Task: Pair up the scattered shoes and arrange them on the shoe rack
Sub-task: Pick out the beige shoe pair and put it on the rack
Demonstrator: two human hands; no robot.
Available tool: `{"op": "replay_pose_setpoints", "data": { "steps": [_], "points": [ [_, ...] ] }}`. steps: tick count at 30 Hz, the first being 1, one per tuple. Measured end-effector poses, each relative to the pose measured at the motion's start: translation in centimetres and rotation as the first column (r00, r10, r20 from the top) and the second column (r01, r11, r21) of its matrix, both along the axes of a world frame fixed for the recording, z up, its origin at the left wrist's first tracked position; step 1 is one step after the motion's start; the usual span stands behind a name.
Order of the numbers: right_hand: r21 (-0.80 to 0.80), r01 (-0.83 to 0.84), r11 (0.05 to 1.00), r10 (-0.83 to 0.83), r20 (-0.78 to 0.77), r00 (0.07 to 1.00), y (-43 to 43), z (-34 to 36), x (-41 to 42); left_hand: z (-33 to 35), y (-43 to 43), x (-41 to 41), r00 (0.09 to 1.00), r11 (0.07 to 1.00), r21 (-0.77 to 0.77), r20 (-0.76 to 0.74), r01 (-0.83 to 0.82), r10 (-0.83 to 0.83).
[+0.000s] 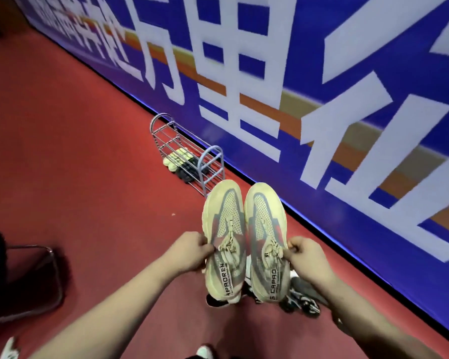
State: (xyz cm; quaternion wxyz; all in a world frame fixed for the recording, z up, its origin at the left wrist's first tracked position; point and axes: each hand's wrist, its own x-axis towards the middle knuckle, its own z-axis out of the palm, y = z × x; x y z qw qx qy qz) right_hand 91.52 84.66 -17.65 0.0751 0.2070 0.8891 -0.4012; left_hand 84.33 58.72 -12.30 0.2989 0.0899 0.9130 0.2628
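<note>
**A:** Sneakers (224, 224), where are they?

**B:** In the air, side by side and touching, toes pointing away. The left hand (189, 251) pinches one by the laces. The right hand (306, 255) pinches the other the same way, fingers curled.

**A:** And under them?

**B:** A heap (302, 299) of shoes lies on the red floor (75, 151). The sneakers and the right arm hide most of it, so I can't count them. A white toe (205, 352) is cut off at the bottom edge.

**A:** To the left?

**B:** A dark chair (24, 281), cropped by the frame.

**A:** The rack (187, 154)?

**B:** Farther off, against the blue banner (322, 73). A pale pair (175, 156) and a dark pair (186, 171) sit low in it, but I can't tell which tier.
</note>
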Motion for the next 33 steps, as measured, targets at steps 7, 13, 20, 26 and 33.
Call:
{"op": "replay_pose_setpoints", "data": {
  "steps": [7,13,20,26,33],
  "points": [
    [-0.035,-0.116,0.993,0.112,-0.111,0.988,-10.6,2.1,-10.7,3.5,-10.6,-7.0,0.992,0.992,0.071,-0.062,-0.105,0.109],
    [-0.096,-0.045,0.994,0.032,-0.138,0.99,-18.9,2.7,-18.5,5.2,-18.9,-16.3,0.995,0.996,0.076,-0.088,-0.049,0.055],
    [-0.109,0.014,0.994,-0.026,-0.108,0.994,-25.1,2.4,-25.6,4.1,-24.8,-25.9,0.996,0.998,0.066,-0.091,0.024,-0.018],
    [-0.139,0.088,0.986,-0.099,-0.073,0.992,-29.1,-0.3,-34.9,1.2,-28.1,-37.0,0.99,0.993,0.023,-0.074,0.118,-0.116],
    [-0.219,0.201,0.955,-0.206,-0.004,0.978,-34.9,-3.2,-49.5,-0.5,-32.5,-53.9,0.97,0.97,-0.061,-0.052,0.236,-0.239]
  ]
}}
